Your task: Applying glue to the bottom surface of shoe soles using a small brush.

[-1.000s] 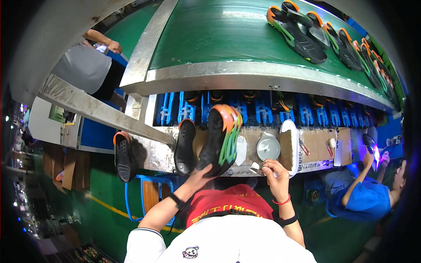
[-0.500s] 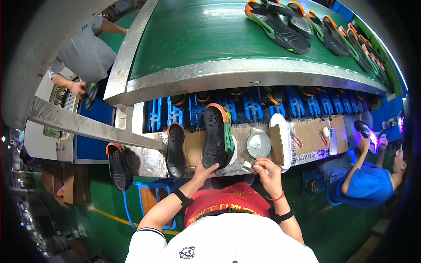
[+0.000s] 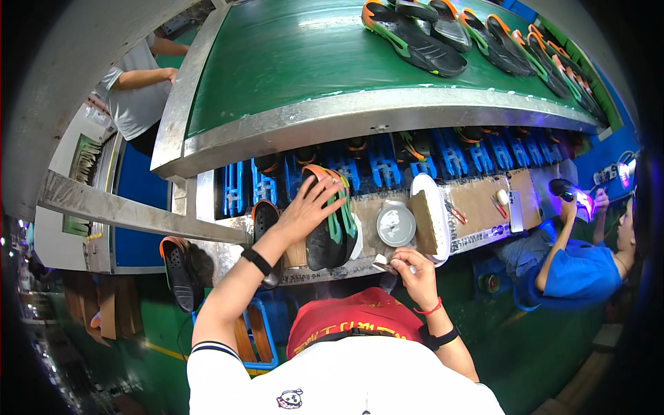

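My left hand [image 3: 308, 207] lies with spread fingers over the orange-rimmed end of a black clog-style shoe [image 3: 321, 245] with green sides, on the narrow bench. Another green-sided shoe part shows close against its right side. Partly hidden behind my left forearm is a black shoe piece [image 3: 264, 220]. My right hand [image 3: 413, 271] pinches a small white-tipped tool [image 3: 382, 263], perhaps a brush, at the bench's near edge. Just beyond that hand stands a round pot [image 3: 396, 225] with a pale grey surface inside. A white oval container [image 3: 437, 221] is to its right.
A green conveyor [image 3: 297, 69] with a metal edge carries several shoes [image 3: 415, 45]. Blue racks [image 3: 380, 162] line the space under it. Red-handled tools [image 3: 455, 211] lie on cardboard. A metal rail [image 3: 138, 207] crosses at left. Co-workers are at left and right [image 3: 581, 280].
My left hand has moved from the shoe's near end up onto its orange-rimmed far end. My right hand still pinches the tool. The left co-worker's hand has moved toward the conveyor's edge.
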The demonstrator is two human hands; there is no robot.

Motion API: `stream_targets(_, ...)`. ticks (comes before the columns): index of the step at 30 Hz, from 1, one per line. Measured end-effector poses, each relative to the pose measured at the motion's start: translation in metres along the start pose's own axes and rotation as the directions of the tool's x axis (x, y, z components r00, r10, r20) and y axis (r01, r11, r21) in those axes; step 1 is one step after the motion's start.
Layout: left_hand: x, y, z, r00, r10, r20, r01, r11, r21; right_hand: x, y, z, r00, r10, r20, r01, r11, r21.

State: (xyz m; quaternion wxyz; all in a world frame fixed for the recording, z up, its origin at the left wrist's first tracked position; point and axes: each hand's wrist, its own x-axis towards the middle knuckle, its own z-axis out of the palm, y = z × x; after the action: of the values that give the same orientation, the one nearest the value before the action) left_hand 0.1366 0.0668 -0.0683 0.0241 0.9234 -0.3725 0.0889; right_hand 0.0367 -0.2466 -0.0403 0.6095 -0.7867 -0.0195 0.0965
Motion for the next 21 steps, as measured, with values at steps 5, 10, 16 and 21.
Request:
stream_targets(5, 0.028, -0.018, 0.016, 0.96, 0.241, 0.144, -0.258, 0.959, 0.116, -0.004, 0.007, 0.003, 0.999, -0.043, -0.026, 0.042, 0.999, -0.028)
stream_targets(10, 0.028, -0.027, 0.013, 0.908, 0.311, 0.28, -0.35, 0.931, 0.102, -0.008, 0.007, 0.001, 0.999, -0.036, -0.036, 0.035, 0.999, -0.031)
stream_targets(16, 0.005, -0.034, -0.055, 0.923, 0.342, 0.174, -0.353, 0.935, 0.038, -0.009, 0.013, -0.004, 0.998, 0.007, -0.067, -0.008, 1.0, -0.016)
stream_targets(21, -0.015, -0.022, -0.139, 0.995, 0.096, 0.04, -0.088, 0.983, -0.164, -0.006, 0.023, -0.011, 0.985, 0.07, -0.158, -0.058, 0.995, 0.079)
